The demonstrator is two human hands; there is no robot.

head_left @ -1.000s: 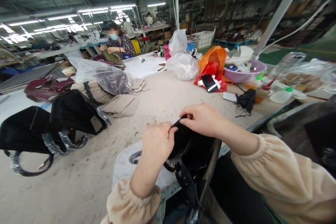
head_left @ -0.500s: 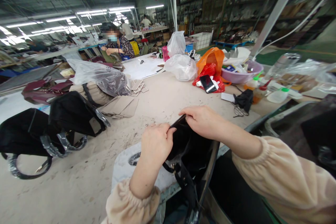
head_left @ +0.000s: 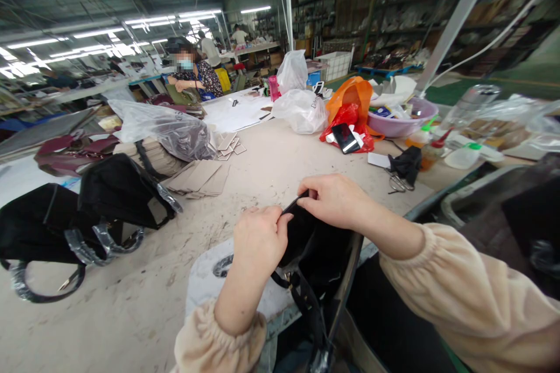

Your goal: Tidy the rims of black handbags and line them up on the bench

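A black handbag point(head_left: 321, 256) hangs open at the table's front edge, its dark inside facing me. My left hand point(head_left: 261, 240) is closed on the bag's upper rim, with the thumb on the near side. A short way to the right, my right hand point(head_left: 331, 201) pinches the same rim between thumb and fingers. The stretch of edge between the hands is pulled straight. Straps and a small metal fitting hang below, partly in shadow. Under the bag lies a white slab point(head_left: 210, 280) with a dark oval opening.
Two black handbags point(head_left: 125, 189) with plastic-wrapped handles lie at left, beside stacked grey-beige boards point(head_left: 201, 179). A phone point(head_left: 345, 138) rests on a red plastic bag. Scissors point(head_left: 399, 183), bottles point(head_left: 464, 156) and a purple basin point(head_left: 405, 122) stand at right. A masked person point(head_left: 192, 73) sits across the table.
My right hand and forearm have shifted slightly left along the rim. My left hand keeps its hold almost in place. The view has moved a little.
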